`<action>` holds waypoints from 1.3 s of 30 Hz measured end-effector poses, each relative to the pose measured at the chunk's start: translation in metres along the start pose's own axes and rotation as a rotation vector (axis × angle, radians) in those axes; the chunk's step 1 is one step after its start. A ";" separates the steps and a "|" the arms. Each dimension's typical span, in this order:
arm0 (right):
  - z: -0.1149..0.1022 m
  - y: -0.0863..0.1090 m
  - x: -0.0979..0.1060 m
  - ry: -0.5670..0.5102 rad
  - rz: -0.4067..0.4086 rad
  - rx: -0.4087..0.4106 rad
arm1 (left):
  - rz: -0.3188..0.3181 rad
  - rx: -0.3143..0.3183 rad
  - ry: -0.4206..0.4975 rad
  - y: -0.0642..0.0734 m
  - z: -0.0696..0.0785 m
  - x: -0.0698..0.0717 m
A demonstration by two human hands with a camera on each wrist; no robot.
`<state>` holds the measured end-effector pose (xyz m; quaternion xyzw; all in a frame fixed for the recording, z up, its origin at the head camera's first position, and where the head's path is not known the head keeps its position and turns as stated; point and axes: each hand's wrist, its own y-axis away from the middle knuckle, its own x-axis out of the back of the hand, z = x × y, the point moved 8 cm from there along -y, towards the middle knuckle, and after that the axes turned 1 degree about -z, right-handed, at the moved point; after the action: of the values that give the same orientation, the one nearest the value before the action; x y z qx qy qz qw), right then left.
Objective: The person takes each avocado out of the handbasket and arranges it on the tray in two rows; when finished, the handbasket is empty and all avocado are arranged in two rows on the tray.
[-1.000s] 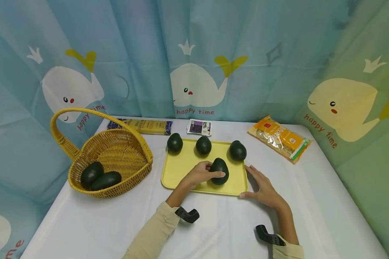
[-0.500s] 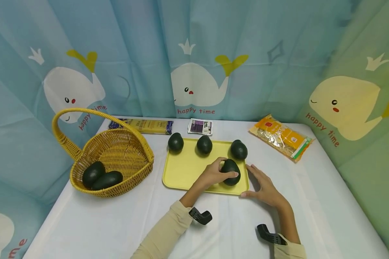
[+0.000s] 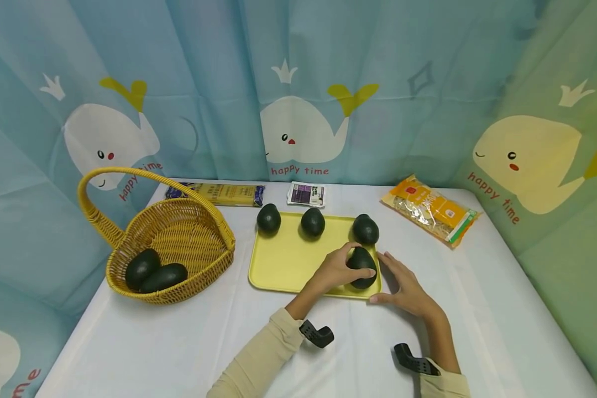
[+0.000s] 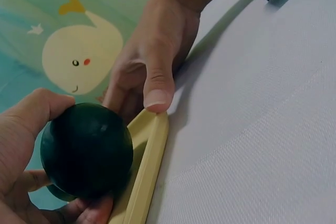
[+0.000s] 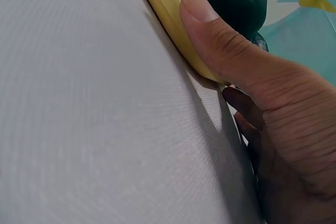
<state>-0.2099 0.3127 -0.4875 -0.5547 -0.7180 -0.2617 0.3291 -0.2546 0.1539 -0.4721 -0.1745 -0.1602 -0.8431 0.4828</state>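
My left hand [image 3: 335, 270] grips a dark green avocado [image 3: 363, 267] at the front right corner of the yellow tray [image 3: 278, 268]. Thumb and fingers curl round its sides in the left wrist view. Spread at that same corner, my right hand [image 3: 409, 293] touches the rim, thumb at the front and fingertips along the right side. Three more avocados line the tray's back edge: one at left [image 3: 268, 219], one in the middle [image 3: 313, 223], one at right [image 3: 365, 229]. The right-hand one is just behind the held avocado.
A yellow wicker basket [image 3: 189, 237] with a tall handle stands at left, two avocados [image 3: 163, 277] inside. Along the back lie a long yellow packet [image 3: 224, 194], a small white and purple packet [image 3: 305, 194] and an orange bag [image 3: 430, 210]. Curtains [image 3: 403, 110] enclose the table.
My left hand has moved right with the avocado, from the tray's front middle to its front right corner. The right hand stays at the tray's corner.
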 end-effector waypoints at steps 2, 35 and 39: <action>0.000 0.000 0.000 0.003 -0.004 -0.005 | 0.004 0.003 -0.010 0.000 0.002 0.000; 0.001 -0.004 0.000 -0.019 0.018 0.045 | -0.062 -0.034 -0.027 -0.001 0.009 -0.006; 0.002 -0.003 0.000 -0.014 0.016 0.040 | -0.070 -0.064 -0.066 -0.002 0.011 -0.007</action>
<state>-0.2134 0.3137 -0.4887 -0.5554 -0.7209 -0.2410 0.3372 -0.2513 0.1656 -0.4655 -0.2119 -0.1548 -0.8580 0.4416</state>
